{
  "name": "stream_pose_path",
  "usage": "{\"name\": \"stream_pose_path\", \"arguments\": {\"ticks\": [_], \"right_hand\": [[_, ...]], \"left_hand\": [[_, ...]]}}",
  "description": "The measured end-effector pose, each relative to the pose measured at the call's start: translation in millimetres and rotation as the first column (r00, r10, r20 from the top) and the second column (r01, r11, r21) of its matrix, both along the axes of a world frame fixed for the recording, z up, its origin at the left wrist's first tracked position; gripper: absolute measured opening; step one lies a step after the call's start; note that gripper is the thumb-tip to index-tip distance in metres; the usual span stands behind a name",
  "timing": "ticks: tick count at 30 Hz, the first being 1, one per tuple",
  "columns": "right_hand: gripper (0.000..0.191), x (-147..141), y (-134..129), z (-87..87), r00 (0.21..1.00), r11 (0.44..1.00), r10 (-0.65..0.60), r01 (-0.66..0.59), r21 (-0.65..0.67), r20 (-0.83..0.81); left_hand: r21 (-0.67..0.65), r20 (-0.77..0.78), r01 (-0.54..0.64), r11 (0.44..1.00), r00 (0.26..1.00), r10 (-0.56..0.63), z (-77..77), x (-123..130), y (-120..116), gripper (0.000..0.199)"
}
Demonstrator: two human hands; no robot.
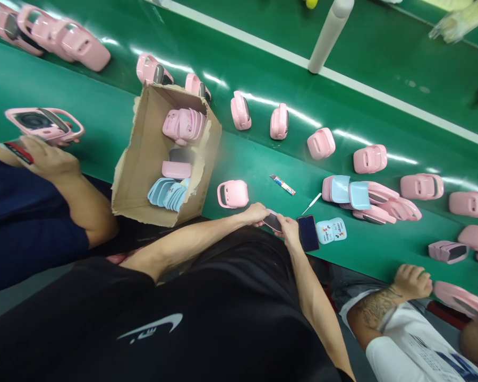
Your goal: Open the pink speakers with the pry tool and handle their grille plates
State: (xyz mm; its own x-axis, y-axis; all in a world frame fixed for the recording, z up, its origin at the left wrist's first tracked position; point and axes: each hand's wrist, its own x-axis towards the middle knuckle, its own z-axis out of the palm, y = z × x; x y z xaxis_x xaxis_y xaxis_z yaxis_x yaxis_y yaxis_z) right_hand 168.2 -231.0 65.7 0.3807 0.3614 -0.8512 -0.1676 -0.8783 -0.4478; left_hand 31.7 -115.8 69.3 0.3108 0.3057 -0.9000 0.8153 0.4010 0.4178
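Note:
Close to my body at the table's edge, my left hand [257, 213] and my right hand [289, 228] grip opposite ends of a small pink panel with a dark face [272, 220]. Just left of it on the table lies a pink handled plastic housing [233, 194]. A dark-screened phone [308, 233] rests beside my right hand, with light blue printed panels [331, 231] to its right. Past my hands are a small utility knife [282, 184] and a thin white-handled tool [312, 203].
A torn cardboard box [131, 185] at left holds pink and blue panels. Pink housings [321, 143] line the green table [247, 159]. More pink housings [386, 204] are piled at right, topped by blue panels. Co-workers' hands [51, 156] are at both sides. A white post [330, 34] stands behind.

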Motion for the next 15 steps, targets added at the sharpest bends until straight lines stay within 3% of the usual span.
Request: {"name": "stream_pose_path", "arguments": {"ticks": [4,9,15], "right_hand": [[0.04,14,16,-8.1,0.943,0.941,0.314,-0.294,-0.168,0.108],[0.049,24,40,-2.8,0.772,0.76,0.619,-0.543,-0.356,0.145],[0.073,29,60,-2.2,0.547,0.532,0.829,-0.702,-0.473,0.119]], "left_hand": [[-0.061,-0.103,-0.035,0.998,0.994,0.028,-14.8,7,3,0.031],[-0.095,-0.167,-0.047,0.994,0.985,0.03,-19.5,11,6,0.036],[-0.158,-0.245,-0.066,0.985,0.969,0.026,-22.1,19,16,0.042]]}}
